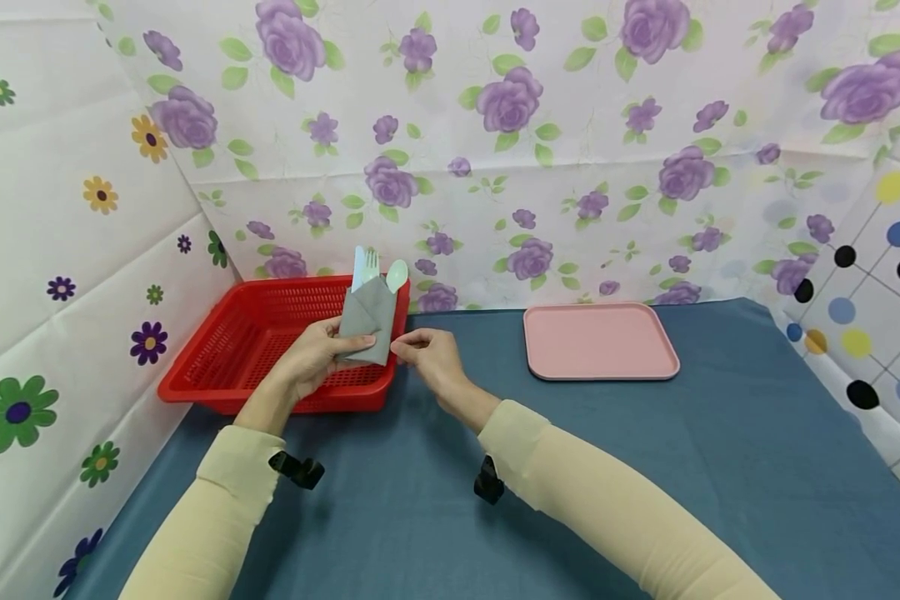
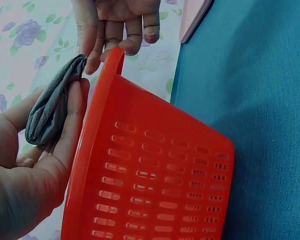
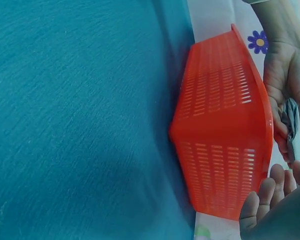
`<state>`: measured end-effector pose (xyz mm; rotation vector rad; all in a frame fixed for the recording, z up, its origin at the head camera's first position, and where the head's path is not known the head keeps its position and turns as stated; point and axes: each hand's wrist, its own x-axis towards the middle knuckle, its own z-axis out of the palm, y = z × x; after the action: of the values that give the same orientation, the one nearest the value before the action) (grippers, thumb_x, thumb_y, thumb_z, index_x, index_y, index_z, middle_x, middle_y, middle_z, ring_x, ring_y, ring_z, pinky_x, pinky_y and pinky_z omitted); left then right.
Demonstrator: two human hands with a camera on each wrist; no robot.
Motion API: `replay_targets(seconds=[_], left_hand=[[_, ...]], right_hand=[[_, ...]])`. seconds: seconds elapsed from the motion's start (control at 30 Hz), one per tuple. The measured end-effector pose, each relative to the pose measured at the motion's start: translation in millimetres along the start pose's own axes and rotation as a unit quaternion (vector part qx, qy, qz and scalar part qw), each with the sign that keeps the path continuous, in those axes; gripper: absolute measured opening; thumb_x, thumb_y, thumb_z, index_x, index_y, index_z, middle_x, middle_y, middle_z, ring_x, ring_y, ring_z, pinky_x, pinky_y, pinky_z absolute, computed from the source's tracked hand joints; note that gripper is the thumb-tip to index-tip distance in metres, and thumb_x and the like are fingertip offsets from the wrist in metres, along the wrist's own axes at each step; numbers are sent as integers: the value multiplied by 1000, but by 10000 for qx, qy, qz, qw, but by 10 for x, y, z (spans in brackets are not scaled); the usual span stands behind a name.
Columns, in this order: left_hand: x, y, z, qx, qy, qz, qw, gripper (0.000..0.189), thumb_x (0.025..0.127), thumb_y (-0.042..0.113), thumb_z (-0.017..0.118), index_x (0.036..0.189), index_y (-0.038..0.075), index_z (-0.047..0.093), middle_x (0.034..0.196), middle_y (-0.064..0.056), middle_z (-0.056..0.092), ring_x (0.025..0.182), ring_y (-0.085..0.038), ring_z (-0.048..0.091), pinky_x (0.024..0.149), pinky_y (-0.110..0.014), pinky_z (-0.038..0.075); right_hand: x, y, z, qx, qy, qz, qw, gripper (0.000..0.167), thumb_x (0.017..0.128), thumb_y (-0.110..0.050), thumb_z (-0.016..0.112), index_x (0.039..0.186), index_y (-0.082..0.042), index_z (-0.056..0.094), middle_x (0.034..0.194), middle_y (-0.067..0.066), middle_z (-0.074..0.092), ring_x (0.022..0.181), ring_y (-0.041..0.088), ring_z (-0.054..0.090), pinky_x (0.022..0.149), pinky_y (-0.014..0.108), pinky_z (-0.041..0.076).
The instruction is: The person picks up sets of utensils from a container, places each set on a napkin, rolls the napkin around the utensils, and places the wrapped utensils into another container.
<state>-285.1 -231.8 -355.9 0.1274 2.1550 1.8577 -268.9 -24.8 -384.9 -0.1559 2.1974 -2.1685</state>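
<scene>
A grey folded cloth napkin pouch (image 1: 371,317) stands upright above the right side of a red plastic basket (image 1: 270,287). Out of its top stick a pale knife (image 1: 358,267), a fork (image 1: 371,264) and a spoon (image 1: 397,275). My left hand (image 1: 311,354) grips the pouch low on its left side, thumb across the front and fingers behind. In the left wrist view the napkin (image 2: 55,100) appears edge-on. My right hand (image 1: 431,358) has its thumb and index fingertips together right at the pouch's lower right edge, its other fingers loosely bent.
A pink rectangular tray (image 1: 600,342) lies at the back right of the blue-covered table (image 1: 607,467). Floral cloth (image 1: 450,125) hangs along the back, with patterned sheets on both sides. The basket's slotted wall (image 3: 215,95) rises below my hands.
</scene>
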Motion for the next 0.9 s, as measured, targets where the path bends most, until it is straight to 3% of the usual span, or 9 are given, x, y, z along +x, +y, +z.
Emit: replay_targets(seconds=[0.13,0.37,0.6,0.9], left_hand=[[0,-8,-11,3,27,-11,10000,67,99,21,74,157,5,44,146,-18,54,114,-23,67,98,-38,57],[-22,-23,-43,9,53,-17,10000,67,99,20,74,157,5,43,145,-18,53,115,-23,67,101,-40,55],[-38,-32,-58,46,78,-18,10000,68,99,22,74,157,4,42,146,-19,52,115,-25,67,104,-44,52],[-34,-47,-72,31,78,-67,9999,69,99,20,74,157,4,42,147,-20,53,114,-24,68,98,-37,56]], right_hand=[[19,20,-15,-179,191,-110,9996,17,98,-13,74,102,2,77,83,13,72,71,12,63,75,33,57],[30,59,-15,-421,411,-31,9983,22,97,-24,77,96,-1,77,76,2,66,72,13,57,66,25,47],[28,111,19,-618,484,9,9969,25,96,-28,78,100,-3,75,87,5,69,76,16,57,69,28,47],[27,181,93,-865,432,211,9951,37,99,-37,73,112,-3,68,100,8,69,85,19,61,76,32,52]])
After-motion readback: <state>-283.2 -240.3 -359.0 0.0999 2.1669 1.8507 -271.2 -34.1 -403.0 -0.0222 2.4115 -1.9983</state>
